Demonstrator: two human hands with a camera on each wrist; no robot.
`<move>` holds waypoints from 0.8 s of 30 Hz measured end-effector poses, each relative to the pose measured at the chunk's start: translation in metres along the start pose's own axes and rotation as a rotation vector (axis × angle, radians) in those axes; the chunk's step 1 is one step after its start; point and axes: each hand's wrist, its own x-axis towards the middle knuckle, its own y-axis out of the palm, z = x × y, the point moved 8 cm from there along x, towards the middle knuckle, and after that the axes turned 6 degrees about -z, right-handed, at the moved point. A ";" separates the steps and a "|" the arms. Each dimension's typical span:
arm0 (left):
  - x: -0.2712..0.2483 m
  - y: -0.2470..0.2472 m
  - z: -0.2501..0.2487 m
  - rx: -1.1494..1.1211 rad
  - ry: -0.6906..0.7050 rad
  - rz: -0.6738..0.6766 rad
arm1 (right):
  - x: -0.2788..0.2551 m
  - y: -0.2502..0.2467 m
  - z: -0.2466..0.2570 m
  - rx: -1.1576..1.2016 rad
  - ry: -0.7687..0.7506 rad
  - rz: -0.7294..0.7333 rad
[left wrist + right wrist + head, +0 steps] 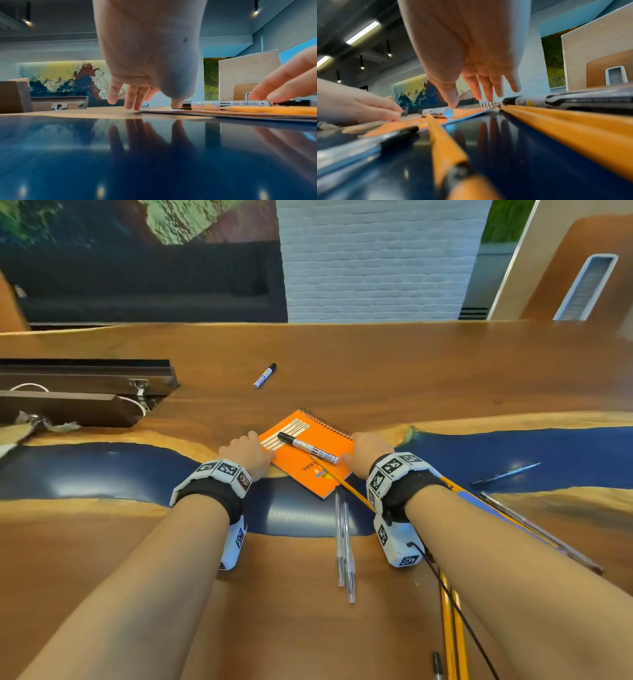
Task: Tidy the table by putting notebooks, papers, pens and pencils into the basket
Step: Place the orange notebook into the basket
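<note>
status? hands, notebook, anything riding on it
Left hand, right hand: open, flanking orange notebook. Marker and pencil lie on its cover. No basket visible.

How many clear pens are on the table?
2: left pen and right pen lie side by side by the notebook's near corner. Arms may hide more.

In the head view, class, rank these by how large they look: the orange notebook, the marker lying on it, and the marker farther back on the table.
1. orange notebook
2. marker lying on it
3. far marker, though its distance from the camera may shrink it, so the two markers' true order is unsure.
</note>
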 end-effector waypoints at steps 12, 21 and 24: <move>0.007 0.001 0.000 -0.072 -0.067 -0.036 | 0.012 0.007 0.001 -0.114 0.055 -0.048; 0.002 -0.027 -0.016 -0.029 0.104 -0.320 | 0.002 -0.022 0.001 0.264 0.048 -0.228; -0.009 -0.046 -0.042 -0.103 0.365 -0.500 | -0.006 -0.038 0.006 0.355 0.006 -0.363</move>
